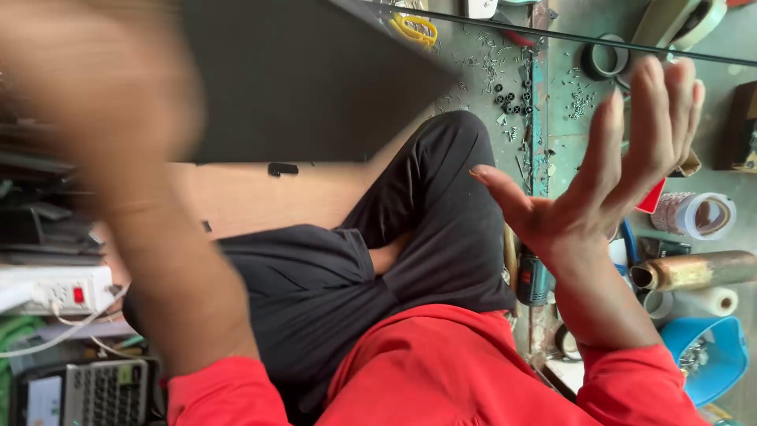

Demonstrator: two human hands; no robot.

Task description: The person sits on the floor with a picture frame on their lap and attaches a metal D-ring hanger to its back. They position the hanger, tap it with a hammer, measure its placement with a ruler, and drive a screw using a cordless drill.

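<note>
My right hand (611, 170) is raised at the right with the fingers spread and the palm turned to the left; it holds nothing. My left hand (95, 87) and forearm sweep across the upper left as a heavy blur, so I cannot make out its fingers or whether it holds anything. Both arms wear red sleeves (639, 386). Between them lie my crossed legs in black trousers (426, 229). A thin black rod (552, 35) runs across the top just above my right fingertips, not touching them.
The green work surface (552, 118) carries scattered screws, small black rollers (511, 99), yellow-handled scissors (415, 29) and tape rolls (603, 59). At right lie a brass-coloured tube (694, 270) and a blue bowl (710, 355). A white power strip (59, 288) and calculator (102, 392) sit left.
</note>
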